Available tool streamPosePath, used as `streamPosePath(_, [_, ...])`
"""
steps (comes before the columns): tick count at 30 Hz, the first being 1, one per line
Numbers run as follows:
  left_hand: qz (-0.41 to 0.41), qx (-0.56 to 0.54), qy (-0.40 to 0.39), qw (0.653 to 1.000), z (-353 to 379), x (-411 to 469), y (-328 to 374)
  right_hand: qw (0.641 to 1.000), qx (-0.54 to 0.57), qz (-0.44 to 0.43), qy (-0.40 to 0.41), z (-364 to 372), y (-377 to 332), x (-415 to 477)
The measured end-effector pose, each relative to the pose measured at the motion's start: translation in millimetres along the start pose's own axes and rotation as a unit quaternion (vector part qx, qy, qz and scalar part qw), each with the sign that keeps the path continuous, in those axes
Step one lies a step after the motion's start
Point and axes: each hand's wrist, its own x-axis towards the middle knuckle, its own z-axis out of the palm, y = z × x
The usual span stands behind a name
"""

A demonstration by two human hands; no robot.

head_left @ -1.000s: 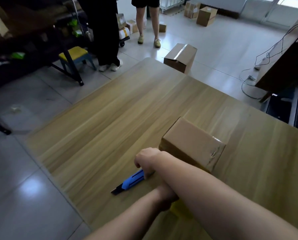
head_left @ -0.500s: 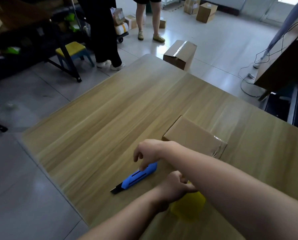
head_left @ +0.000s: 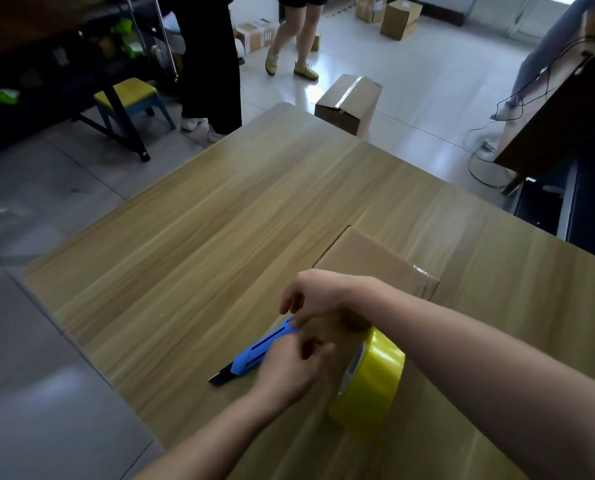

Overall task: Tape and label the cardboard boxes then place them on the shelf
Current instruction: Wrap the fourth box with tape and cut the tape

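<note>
Brown cardboard box (head_left: 368, 265) sits closed on the pale wood-grain desk (head_left: 254, 202), toward its near right part, with clear glossy tape showing on its right end. Just in front of it the two bare hands meet. The right hand (head_left: 313, 296) reaches in from the right, fingers bent downward, their tips at the rear end of a blue plastic utility knife (head_left: 265, 348) that lies flat on the desk with its dark blade end pointing left and toward the near edge. The left hand (head_left: 289, 368) comes up from below, fingers curled over the knife's handle. Whether either grip is pinching anything or is merely curled I cannot tell (motion blur smears the fingertips).

A roll of yellow packing tape (head_left: 372, 379) stands on its edge on the desk, just beside the left hand on its right and under the right forearm.

Beyond the desk's far edge another taped cardboard box (head_left: 349, 102) rests on the grey tiled floor (head_left: 427, 81). Further back are more cardboard boxes (head_left: 400, 17), a yellow-topped blue stool (head_left: 130, 95), and the legs of two standing people.
</note>
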Motion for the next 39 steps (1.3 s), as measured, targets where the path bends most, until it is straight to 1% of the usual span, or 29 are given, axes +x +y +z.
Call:
streamPosePath(1, [0.009, 0.079, 0.033, 0.996, -4.9, 2.4, -3.9, 1.000, 0.002, 0.001, 0.006, 0.6, 1.3, -0.2])
streamPosePath(3, [-0.042, 0.220, 0.060, 0.973, -11.9, 10.4, -22.5, 1.000, 0.006, 0.004, 0.012, 1.6, 4.0, 0.1])
streamPosePath(4, [-0.055, 0.275, 0.055, 0.958, -15.4, 12.9, -30.6, 1.000, 0.005, 0.007, 0.014, 2.2, 5.2, 0.4])
streamPosePath(6, [-0.053, 0.294, 0.062, 0.952, -16.1, 16.6, -39.9, 1.000, -0.001, 0.012, 0.018, 3.3, 7.0, 0.2])
streamPosePath(9, [-0.033, 0.297, 0.062, 0.952, -15.5, 21.0, -45.5, 1.000, -0.003, 0.019, 0.021, 4.3, 8.6, -1.1])
streamPosePath(13, [0.007, 0.238, 0.066, 0.969, -35.7, 27.5, -35.7, 0.999, -0.024, 0.021, 0.031, 4.8, 5.9, -7.7])
streamPosePath(16, [0.064, 0.204, 0.082, 0.973, -55.5, 35.0, -7.1, 0.997, -0.048, 0.013, 0.066, 2.4, 4.2, -17.3])
streamPosePath(19, [0.136, 0.162, 0.111, 0.971, -70.2, 37.8, 25.1, 0.987, -0.106, 0.036, 0.119, -5.5, 4.0, -35.0])
streamPosePath(21, [0.178, 0.155, 0.142, 0.961, -74.7, 40.3, 42.5, 0.980, -0.109, 0.049, 0.160, -11.1, 7.1, -49.4])
streamPosePath(22, [0.203, 0.169, 0.171, 0.949, -75.8, 41.9, 49.9, 0.977, -0.099, 0.056, 0.181, -13.5, 9.7, -57.0])
streamPosePath(24, [0.253, 0.175, 0.267, 0.913, -72.5, 43.1, 64.1, 0.966, -0.091, 0.083, 0.225, -18.4, 16.8, -74.7])
streamPosePath(25, [0.279, 0.150, 0.303, 0.899, -68.6, 41.5, 71.5, 0.959, -0.088, 0.104, 0.250, -20.0, 21.2, -84.0])
streamPosePath(26, [0.294, 0.108, 0.308, 0.898, -62.5, 38.1, 78.6, 0.950, -0.074, 0.129, 0.276, -20.8, 26.7, -93.1])
streamPosePath(27, [0.284, 0.047, 0.283, 0.915, -54.6, 33.8, 85.5, 0.940, -0.046, 0.153, 0.301, -21.1, 31.7, -102.3])
streamPosePath(28, [0.239, -0.023, 0.232, 0.943, -45.7, 29.0, 91.3, 0.930, -0.006, 0.174, 0.323, -20.4, 37.6, -110.1])
streamPosePath(29, [0.170, -0.075, 0.164, 0.969, -35.7, 24.8, 95.9, 0.919, 0.034, 0.192, 0.342, -19.4, 42.7, -118.1])
streamPosePath(30, [0.097, -0.094, 0.096, 0.986, -24.4, 23.1, 96.9, 0.909, 0.066, 0.210, 0.353, -16.9, 48.5, -124.0])
streamPosePath(31, [0.031, -0.087, 0.035, 0.995, -14.0, 22.1, 96.9, 0.903, 0.084, 0.226, 0.355, -14.1, 52.6, -129.6])
streamPosePath(32, [-0.023, -0.076, -0.024, 0.997, -5.1, 21.0, 96.0, 0.900, 0.093, 0.243, 0.350, -9.7, 57.2, -132.6])
streamPosePath(33, [-0.066, -0.079, -0.078, 0.992, 0.5, 19.9, 95.7, 0.898, 0.099, 0.259, 0.342, -5.0, 60.5, -134.7])
streamPosePath(34, [-0.106, -0.105, -0.117, 0.982, 3.9, 19.7, 96.6, 0.896, 0.109, 0.274, 0.331, 0.6, 64.1, -134.4])
streamPosePath(35, [-0.140, -0.151, -0.142, 0.968, 5.4, 20.1, 97.6, 0.895, 0.122, 0.286, 0.319, 6.6, 66.2, -133.3])
streamPosePath(37, [-0.195, -0.255, -0.165, 0.933, 3.9, 22.7, 97.6, 0.892, 0.145, 0.304, 0.302, 18.7, 70.3, -129.7])
streamPosePath(39, [-0.227, -0.296, -0.200, 0.906, 3.6, 23.3, 95.6, 0.890, 0.146, 0.319, 0.290, 29.6, 73.4, -126.5])
